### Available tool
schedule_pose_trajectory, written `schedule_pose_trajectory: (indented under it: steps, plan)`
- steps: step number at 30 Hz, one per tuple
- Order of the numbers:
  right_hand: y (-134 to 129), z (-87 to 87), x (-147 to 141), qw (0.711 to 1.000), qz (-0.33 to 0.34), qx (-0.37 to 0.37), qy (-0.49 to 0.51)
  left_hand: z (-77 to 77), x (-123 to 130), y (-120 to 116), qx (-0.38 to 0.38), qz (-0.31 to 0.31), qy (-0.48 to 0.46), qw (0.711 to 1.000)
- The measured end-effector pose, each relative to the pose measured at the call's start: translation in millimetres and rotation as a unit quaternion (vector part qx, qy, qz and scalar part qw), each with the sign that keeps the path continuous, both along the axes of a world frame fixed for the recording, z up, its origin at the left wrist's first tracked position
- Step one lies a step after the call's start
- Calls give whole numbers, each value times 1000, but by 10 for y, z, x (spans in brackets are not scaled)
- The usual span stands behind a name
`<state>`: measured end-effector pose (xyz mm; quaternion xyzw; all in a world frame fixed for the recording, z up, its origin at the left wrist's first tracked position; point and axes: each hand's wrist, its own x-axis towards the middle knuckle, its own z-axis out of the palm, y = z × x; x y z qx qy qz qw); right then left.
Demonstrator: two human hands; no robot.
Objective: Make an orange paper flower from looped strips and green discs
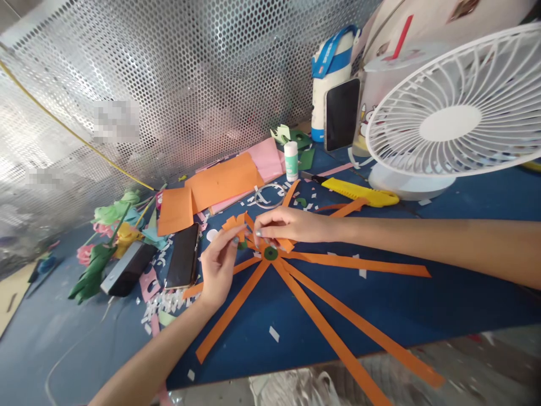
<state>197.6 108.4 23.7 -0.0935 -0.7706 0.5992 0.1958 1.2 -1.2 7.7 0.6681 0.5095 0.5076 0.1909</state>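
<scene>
Fanning round green disc (270, 253), orange paper strips (329, 332) lie near front edge of table (401, 304), two overhanging it. Just beyond disc, our right hand (281, 225) curls, fingertips close together; our left hand (218, 265) beside folded orange paper (230, 225). Whether either pinches paper, we cannot tell. Farther, toward back edge: glue stick (291, 160), orange sheets (222, 183).

- A white fan (450, 123) is standing on the desk (97, 338), partly hiding a cup (372, 84) with a red straw (403, 36).
- An upright phone (343, 115) is leaning by a white-and-blue bottle (318, 104).
- A second phone (183, 256) is lying flat near a grey-and-black box (127, 269).
- A yellow cord (76, 125) is slanting across a perforated metal panel (203, 73).
</scene>
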Motion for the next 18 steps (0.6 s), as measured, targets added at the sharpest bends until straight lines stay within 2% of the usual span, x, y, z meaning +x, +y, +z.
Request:
schedule_pose_trajectory:
  steps: [4,6,10,13,15,18]
  plan:
    - [22,36,13,995,42,-78,54,-51,-9,28,-5,3,-15,1000]
    - [24,44,19,993,54,-88,63,-63,-6,44,-3,1,-33,999]
    - [15,50,20,995,36,-69,63,-45,8,59,-1,15,-50,999]
    - [4,33,4,993,12,-90,77,-32,12,59,-5,27,-54,998]
    - [-4,8,-15,984,2,-143,103,-37,11,61,-18,28,-60,998]
    - [-29,-36,-47,956,-6,-249,153,-54,15,68,-53,16,-69,996]
